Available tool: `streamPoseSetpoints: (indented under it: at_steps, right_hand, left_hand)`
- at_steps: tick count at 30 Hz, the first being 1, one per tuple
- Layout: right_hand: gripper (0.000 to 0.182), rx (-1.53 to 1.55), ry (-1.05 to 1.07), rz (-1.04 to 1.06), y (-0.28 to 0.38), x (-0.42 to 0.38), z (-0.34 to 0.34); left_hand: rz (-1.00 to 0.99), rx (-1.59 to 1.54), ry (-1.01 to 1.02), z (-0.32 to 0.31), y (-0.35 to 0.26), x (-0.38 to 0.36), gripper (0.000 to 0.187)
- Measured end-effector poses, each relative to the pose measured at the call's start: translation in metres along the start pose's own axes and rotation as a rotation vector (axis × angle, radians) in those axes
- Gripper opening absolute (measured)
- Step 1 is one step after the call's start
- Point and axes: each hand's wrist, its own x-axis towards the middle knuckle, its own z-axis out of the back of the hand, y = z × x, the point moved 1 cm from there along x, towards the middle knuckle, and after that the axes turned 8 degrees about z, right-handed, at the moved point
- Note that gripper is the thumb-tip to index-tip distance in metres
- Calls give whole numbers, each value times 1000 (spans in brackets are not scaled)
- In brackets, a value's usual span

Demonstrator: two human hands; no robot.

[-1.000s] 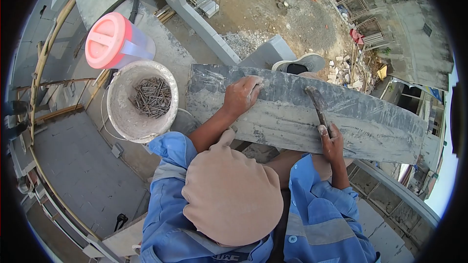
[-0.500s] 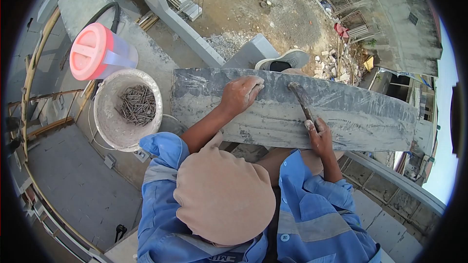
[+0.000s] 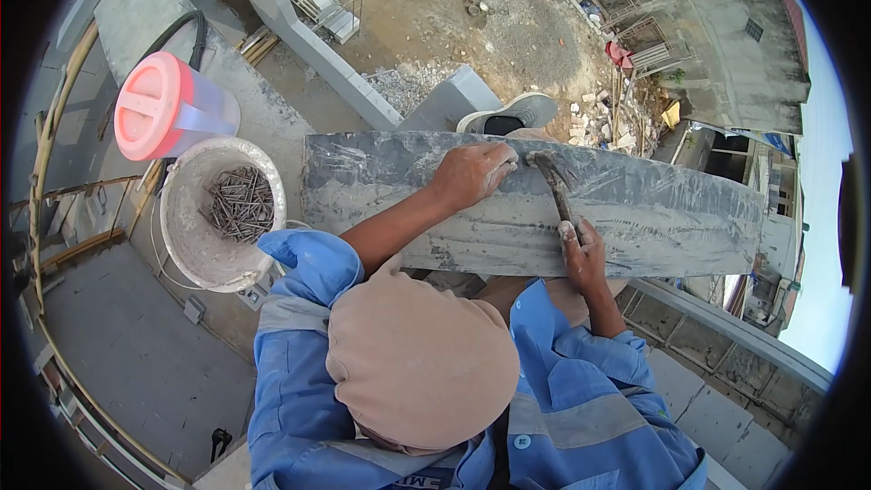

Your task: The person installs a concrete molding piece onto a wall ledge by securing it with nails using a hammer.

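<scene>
My right hand (image 3: 582,249) is wrapped round the handle of a claw hammer (image 3: 557,200), whose head lies at the upper part of a long grey board (image 3: 399,209). Just left of the hammer head is my left hand (image 3: 474,175), its dusty fingers pinched together low over the board. Whatever those fingers hold, if anything, is too small or hidden to make out. The board stretches across in front of my body, smeared with pale cement dust. To the left stands a whitish bucket (image 3: 186,249) with a heap of nails (image 3: 239,204) in it.
Behind the bucket is a clear jug with a pink lid (image 3: 150,104), beside a black hose (image 3: 198,32). A shoe (image 3: 519,112) shows past the board's far edge. Rubble (image 3: 603,118) and bare ground lie far below, beyond a grey beam (image 3: 331,63). Bamboo poles (image 3: 54,127) run along the left.
My left hand has shifted right, closer to the hammer head. The hammer has turned, so its claw shows now. The whole view has swung slightly.
</scene>
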Motion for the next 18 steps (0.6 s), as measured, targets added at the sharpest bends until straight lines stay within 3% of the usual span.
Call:
streamPoseSetpoints:
  at_steps: [4,6,7,14,16,18]
  right_hand:
    - [32,106,-18,-27,-9,-3,-3]
    - [27,223,-5,-121,-5,0,-4]
    - [34,277,4,-218,4,1,-1]
    - [34,210,-1,-156,1,2,-2]
    - [34,82,20,-45,4,4,1]
    - [34,131,11,-68,0,2,-3]
  left_hand:
    - [9,65,-2,-6,-5,2,17]
    - [-3,68,-46,-8,-7,3,17]
    - [4,75,-50,-9,-8,3,17]
    - [-11,59,-77,-13,-8,1,16]
    - [-12,33,-87,-15,-6,2,16]
    - [59,34,-60,-15,-4,2,16]
